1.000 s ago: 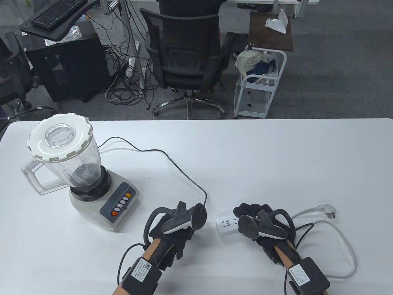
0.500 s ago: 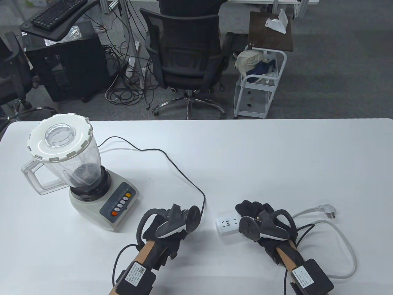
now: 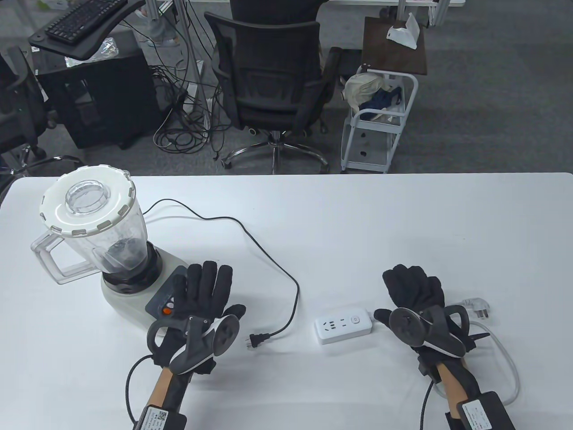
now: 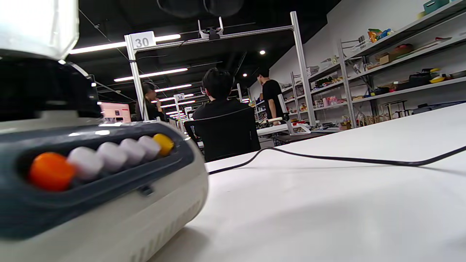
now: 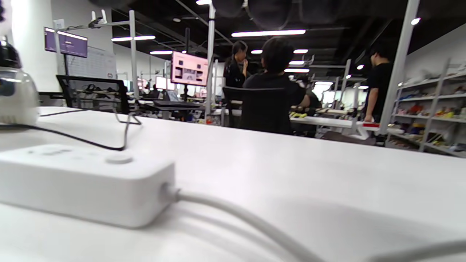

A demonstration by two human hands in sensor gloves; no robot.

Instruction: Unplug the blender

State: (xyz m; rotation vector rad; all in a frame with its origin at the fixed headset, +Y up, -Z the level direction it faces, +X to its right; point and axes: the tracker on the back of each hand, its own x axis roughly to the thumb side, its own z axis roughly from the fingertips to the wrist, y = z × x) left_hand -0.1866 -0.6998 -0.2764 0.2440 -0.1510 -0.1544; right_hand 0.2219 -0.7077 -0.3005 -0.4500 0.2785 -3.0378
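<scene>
The blender (image 3: 112, 255) stands at the table's left, with its button panel close in the left wrist view (image 4: 98, 160). Its black cord (image 3: 268, 264) runs right and ends in a plug (image 3: 254, 340) lying loose on the table, apart from the white power strip (image 3: 344, 325). My left hand (image 3: 201, 304) lies flat and open between the blender base and the plug, holding nothing. My right hand (image 3: 414, 291) lies flat and open just right of the strip, holding nothing. The strip fills the left of the right wrist view (image 5: 83, 185).
The strip's white cable (image 3: 506, 358) loops behind my right hand and ends in a white plug (image 3: 479, 309) on the table. An office chair (image 3: 268, 85) and a white cart (image 3: 380, 116) stand beyond the table's far edge.
The left hand let go of the black plug, which now lies on the table, and moved left, flat. The right hand left the power strip and moved right, flat.
</scene>
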